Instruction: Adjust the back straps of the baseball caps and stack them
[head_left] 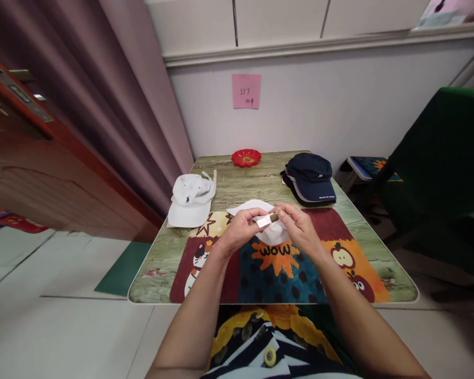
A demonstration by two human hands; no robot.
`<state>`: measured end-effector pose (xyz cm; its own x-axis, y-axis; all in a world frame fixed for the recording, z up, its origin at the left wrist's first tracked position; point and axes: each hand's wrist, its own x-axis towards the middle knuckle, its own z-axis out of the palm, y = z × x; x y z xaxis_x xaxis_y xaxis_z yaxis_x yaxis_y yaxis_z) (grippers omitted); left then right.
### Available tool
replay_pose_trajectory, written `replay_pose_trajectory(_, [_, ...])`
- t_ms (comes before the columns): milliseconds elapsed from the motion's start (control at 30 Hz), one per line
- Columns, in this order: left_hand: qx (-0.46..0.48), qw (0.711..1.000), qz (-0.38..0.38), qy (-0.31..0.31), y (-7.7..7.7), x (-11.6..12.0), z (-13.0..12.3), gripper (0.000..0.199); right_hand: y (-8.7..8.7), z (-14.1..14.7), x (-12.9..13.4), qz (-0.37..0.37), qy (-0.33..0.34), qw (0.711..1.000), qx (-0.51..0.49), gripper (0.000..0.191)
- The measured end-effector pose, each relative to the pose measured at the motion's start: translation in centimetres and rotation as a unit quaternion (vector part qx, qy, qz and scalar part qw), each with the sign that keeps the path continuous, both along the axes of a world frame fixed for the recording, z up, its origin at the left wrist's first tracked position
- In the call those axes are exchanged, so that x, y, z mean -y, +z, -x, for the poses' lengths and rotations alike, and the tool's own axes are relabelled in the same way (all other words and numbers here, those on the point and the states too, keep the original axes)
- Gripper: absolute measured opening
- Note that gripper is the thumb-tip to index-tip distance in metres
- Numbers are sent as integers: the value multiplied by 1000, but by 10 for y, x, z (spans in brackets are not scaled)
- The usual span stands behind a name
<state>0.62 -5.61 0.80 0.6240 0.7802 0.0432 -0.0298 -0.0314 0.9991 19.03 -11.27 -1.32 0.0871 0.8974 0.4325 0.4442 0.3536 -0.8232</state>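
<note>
A white cap (277,235) is between my hands over the patterned mat, its brim pointing to the far left. My left hand (240,227) is closed on the cap's white strap (264,221). At the strap's right end shows a small brass-coloured buckle (274,217), pinched by the fingers of my right hand (299,225). The hands partly hide the cap. Another white cap (191,197), with a small dark logo, lies on the left of the table. Dark caps (310,176), the top one navy, are stacked at the right.
A red scalloped dish (246,158) sits at the back of the wood-patterned table (158,263). The colourful mat (284,284) covers the front. A pink note (246,91) is on the wall. To the right stands a dark green chair (442,158); a wooden door (63,173) is left.
</note>
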Motion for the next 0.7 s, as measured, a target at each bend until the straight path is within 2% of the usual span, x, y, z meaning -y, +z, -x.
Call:
replay_pose_trajectory(133, [2,1000,4,11,-5,0,-2,33,5,4,6,12,7,1000,8,25])
replay_pose_trajectory(233, [8,999,21,27,-9,-1,-1,35,1,6,6,15,11,1000,23,26])
replay_pose_trajectory(333, [24,999,35,20,-6,-1,5,33,-8,-2,2,26,-39,999,23,27])
replay_pose_trajectory(400, [50,998,33,13,-1,-2,11,29,-15,-13,-2,53,-109,992,-39,30])
replay_pose_trajectory(467, [87,996,29,20,4,-3,16,29,-19,-25,-6,73,-146,971,-173,37])
replay_pose_trajectory(500, [111,993,33,30,7,-4,17,30,-21,-30,-6,76,-129,957,-249,43])
replay_pose_trajectory(567, [157,985,57,53,12,-6,15,31,-24,-37,-5,80,-44,931,-353,55])
replay_pose_trajectory(633, [204,972,89,75,19,-8,9,31,-27,-41,-1,117,53,930,-344,68])
replay_pose_trajectory(700, [244,959,110,94,28,-10,2,32,-30,-41,5,169,115,942,-265,69])
